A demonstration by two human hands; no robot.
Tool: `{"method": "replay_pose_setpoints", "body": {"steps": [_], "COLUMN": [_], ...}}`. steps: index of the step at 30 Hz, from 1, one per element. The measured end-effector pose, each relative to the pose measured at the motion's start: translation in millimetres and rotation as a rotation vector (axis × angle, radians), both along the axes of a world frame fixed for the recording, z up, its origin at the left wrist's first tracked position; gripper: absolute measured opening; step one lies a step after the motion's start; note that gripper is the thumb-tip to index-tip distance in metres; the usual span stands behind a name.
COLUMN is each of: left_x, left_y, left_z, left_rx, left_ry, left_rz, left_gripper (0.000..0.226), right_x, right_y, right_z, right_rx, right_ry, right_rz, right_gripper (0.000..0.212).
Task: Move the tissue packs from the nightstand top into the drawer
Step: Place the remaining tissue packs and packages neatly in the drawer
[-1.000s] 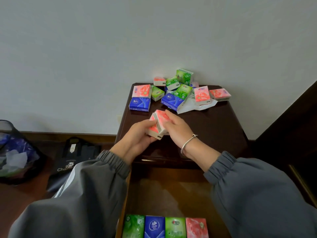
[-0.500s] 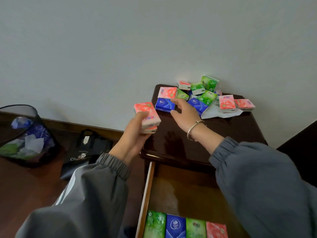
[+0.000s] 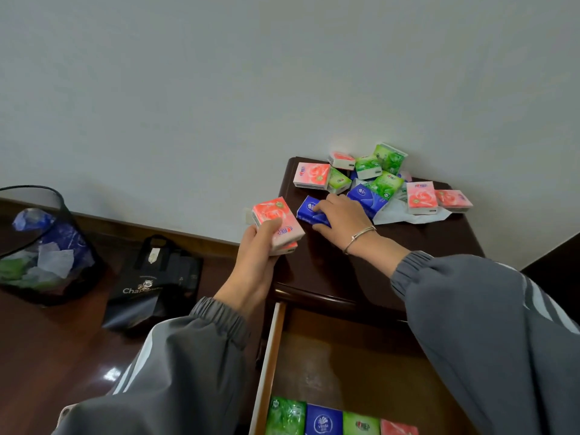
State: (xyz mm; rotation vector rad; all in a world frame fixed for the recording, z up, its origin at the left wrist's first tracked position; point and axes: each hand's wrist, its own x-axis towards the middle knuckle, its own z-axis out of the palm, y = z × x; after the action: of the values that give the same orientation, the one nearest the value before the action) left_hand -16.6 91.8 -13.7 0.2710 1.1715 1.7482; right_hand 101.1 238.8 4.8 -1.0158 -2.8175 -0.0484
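My left hand [image 3: 255, 246] grips two stacked pink tissue packs [image 3: 277, 222] beside the left edge of the dark nightstand [image 3: 361, 271]. My right hand [image 3: 340, 219] closes its fingers and thumb round a blue tissue pack [image 3: 309, 208] lying on the nightstand top. Behind it lies a heap of pink, green and blue tissue packs [image 3: 379, 177] against the wall, some on a white wrapper [image 3: 405, 215]. Below, the drawer [image 3: 270, 365] stands pulled out, with a row of green, blue, green and pink packs [image 3: 321, 420] at its near end.
A black mesh waste bin [image 3: 40, 243] with wrappers inside stands on the wooden floor at the left. A black paper bag [image 3: 153, 284] lies between the bin and the nightstand. A dark piece of furniture [image 3: 555, 265] sits at the right edge.
My right hand has reached further back and now grasps the blue pack. My left hand holds the two pink packs at the nightstand's left edge. The view has swung left.
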Motion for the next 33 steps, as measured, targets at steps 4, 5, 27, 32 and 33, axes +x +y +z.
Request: {"method": "replay_pose_setpoints", "body": {"steps": [4,5,27,32,33], "left_x": [10,12,16,14,14], "left_y": [5,6,6,5,5], "left_z": [-4,-6,-19,-19,-18], "left_rx": [0.004,-0.003,-0.016,-0.016,-0.019], "left_ry": [0.051,0.082,0.250,0.248,0.244], "left_rz": [0.025,0.024,-0.043,-0.037,-0.032], "left_gripper": [0.038,0.038,0.041,0.041,0.041], "right_x": [19,19,23,29,31], "right_y": [2,2,76,68,64], "right_z": [-3,-3,26,17,16], "right_rx": [-0.129,-0.183,-0.254,-0.160,-0.159], "right_ry": [0.080,0.088,-0.015,-0.064,-0.046], "right_rz": [-0.017,-0.043,-0.509,-0.523,-0.516], "right_gripper": [0.035,0.034,0.086,0.070,0.069]}}
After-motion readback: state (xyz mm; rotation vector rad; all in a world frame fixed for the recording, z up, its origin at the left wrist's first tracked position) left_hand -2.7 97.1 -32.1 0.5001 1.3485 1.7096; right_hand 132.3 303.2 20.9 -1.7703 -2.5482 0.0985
